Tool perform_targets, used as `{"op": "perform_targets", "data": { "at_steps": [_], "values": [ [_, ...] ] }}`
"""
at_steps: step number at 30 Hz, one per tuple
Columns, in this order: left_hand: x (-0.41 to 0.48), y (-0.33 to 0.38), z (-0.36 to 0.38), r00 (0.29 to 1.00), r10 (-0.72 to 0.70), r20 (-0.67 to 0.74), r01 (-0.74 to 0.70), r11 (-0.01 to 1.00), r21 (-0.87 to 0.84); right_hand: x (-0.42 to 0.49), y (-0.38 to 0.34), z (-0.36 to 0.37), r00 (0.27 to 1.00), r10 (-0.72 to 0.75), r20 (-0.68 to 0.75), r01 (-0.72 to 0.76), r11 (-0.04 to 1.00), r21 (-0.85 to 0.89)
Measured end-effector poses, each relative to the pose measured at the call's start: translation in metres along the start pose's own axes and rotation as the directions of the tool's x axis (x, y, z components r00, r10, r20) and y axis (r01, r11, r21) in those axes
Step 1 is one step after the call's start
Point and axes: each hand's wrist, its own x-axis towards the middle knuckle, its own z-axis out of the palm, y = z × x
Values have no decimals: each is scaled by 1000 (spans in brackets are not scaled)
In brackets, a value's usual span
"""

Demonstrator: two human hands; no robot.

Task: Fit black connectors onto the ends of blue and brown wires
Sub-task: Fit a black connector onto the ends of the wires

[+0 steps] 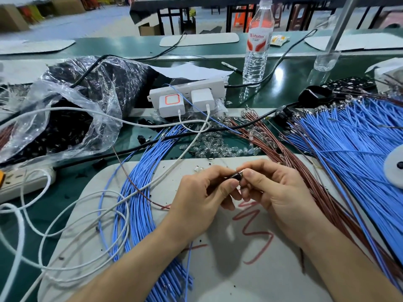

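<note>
Over the pale work mat [218, 280] my left hand [202, 195] pinches a small black connector [236, 176] between thumb and fingers. My right hand [274, 188] meets it from the right and pinches a wire's metal end at the connector's mouth. A brown wire [139, 190] trails left from under my left hand, and a blue wire [189, 264] runs down below the left wrist. A bundle of blue wires [139, 188] lies to the left, brown wires [305, 177] and more blue wires [353, 147] to the right. The connector is mostly hidden by fingers.
A clear plastic bag of black connectors [72, 118] lies at the back left. A white power strip with chargers [187, 97] and white cables [65, 214] cross the bench. A water bottle [257, 46] stands behind. Small clear parts [216, 144] are scattered mid-table.
</note>
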Motion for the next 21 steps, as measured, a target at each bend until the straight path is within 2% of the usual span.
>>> {"op": "perform_targets", "data": {
  "at_steps": [15, 18, 21],
  "values": [
    [-4, -3, 1, 999, -44, 20, 47, 980, -193, -4, -6, -6, 990, 84, 110, -84, 996, -5],
    [-5, -3, 1, 999, -40, 15, 42, 980, -193, -4, -10, -5, 988, 92, 127, -94, 996, 7],
    [-4, -2, 1, 999, -43, 22, 47, 982, -182, -4, -10, -4, 988, 80, 129, -74, 996, -52]
  ]
}}
